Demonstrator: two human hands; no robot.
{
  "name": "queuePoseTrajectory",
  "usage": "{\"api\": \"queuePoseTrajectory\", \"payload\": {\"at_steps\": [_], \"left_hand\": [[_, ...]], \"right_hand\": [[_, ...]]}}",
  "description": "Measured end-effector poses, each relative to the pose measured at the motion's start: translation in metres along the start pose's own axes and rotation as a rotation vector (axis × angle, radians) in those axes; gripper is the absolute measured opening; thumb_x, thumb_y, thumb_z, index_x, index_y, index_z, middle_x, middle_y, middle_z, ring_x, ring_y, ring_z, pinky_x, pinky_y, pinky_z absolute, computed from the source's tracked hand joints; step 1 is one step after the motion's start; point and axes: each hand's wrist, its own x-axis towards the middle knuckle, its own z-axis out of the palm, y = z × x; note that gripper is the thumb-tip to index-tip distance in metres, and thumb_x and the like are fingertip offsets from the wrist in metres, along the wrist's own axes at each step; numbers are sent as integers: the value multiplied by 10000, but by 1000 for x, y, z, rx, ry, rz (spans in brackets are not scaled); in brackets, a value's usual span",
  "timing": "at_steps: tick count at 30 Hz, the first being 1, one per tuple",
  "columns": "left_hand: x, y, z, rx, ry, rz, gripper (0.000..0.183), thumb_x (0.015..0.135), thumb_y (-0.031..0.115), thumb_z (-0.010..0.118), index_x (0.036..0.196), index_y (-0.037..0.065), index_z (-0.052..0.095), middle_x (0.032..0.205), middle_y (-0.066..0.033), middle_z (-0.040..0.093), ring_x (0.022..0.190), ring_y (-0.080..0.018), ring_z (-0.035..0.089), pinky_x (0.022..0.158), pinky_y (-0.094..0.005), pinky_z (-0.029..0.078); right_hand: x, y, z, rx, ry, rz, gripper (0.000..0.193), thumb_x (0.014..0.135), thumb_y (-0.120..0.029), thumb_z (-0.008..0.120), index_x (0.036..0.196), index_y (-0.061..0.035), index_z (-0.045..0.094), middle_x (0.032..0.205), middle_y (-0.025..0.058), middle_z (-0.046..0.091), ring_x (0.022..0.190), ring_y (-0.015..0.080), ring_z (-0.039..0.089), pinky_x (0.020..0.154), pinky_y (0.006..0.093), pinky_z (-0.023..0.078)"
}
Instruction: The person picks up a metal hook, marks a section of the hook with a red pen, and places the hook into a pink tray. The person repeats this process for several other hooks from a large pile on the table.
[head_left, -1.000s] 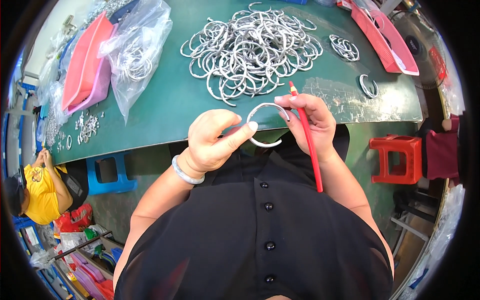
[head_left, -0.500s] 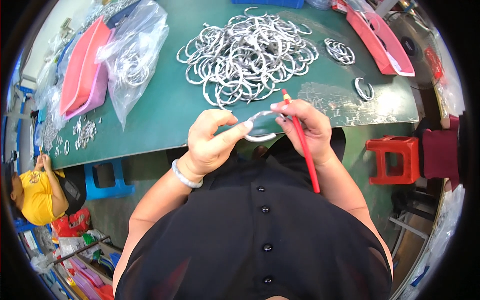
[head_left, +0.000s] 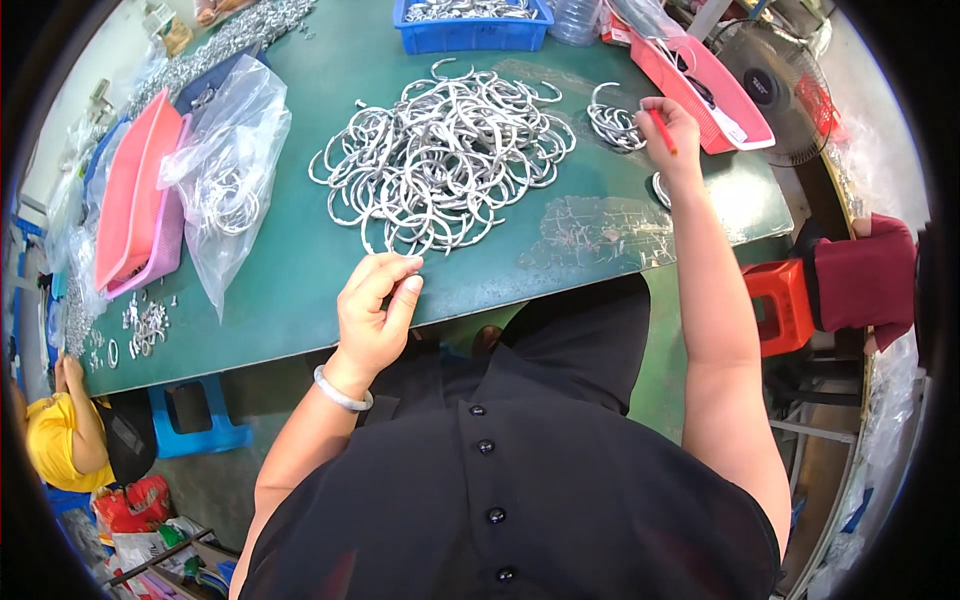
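Right of the heap, my right hand point(head_left: 672, 140) is closed around a red pencil point(head_left: 662, 130), its fingertips at a small group of silver open bangles point(head_left: 615, 126). One bangle there sticks up beside the fingers; whether they still touch it I cannot tell. My left hand point(head_left: 372, 315) is at the table's near edge, fingers curled, thumb and forefinger slightly apart, nothing visible between them. Its fingertips are just below the near edge of a big heap of silver open bangles point(head_left: 450, 150). Another bangle point(head_left: 660, 190) lies partly hidden behind my right forearm.
At left are a pink tray point(head_left: 130, 190), a clear plastic bag point(head_left: 235, 170) of bangles and loose small metal parts point(head_left: 148, 325). A blue crate point(head_left: 475, 36) stands at the far edge, a pink basket point(head_left: 700, 90) far right by a fan point(head_left: 765, 88). People sit at both sides.
My right hand has moved forward and right with the pencil to the small bangle group. My left hand has let go of the bangle and shifted left. The view has also shifted.
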Motion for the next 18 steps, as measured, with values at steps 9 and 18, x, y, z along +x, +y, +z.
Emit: {"api": "queuePoseTrajectory", "payload": {"at_steps": [9,18], "left_hand": [[0,3,-1,12,-38,-24,131,753,-18,582,882,-15,605,810,-107,584,701,-187,559,614,-251,441],[-1,5,-4,-2,-45,-58,131,746,-21,579,873,-7,610,809,-113,585,733,-212,573,644,-263,448]], "right_hand": [[26,-2,-3,-583,78,-344,183,816,-192,536,911,-44,584,786,184,614,724,347,591,661,401,461],[-28,-120,81,-45,-369,-575,179,767,-79,618,913,-24,530,755,92,609,711,156,596,655,261,464]]}}
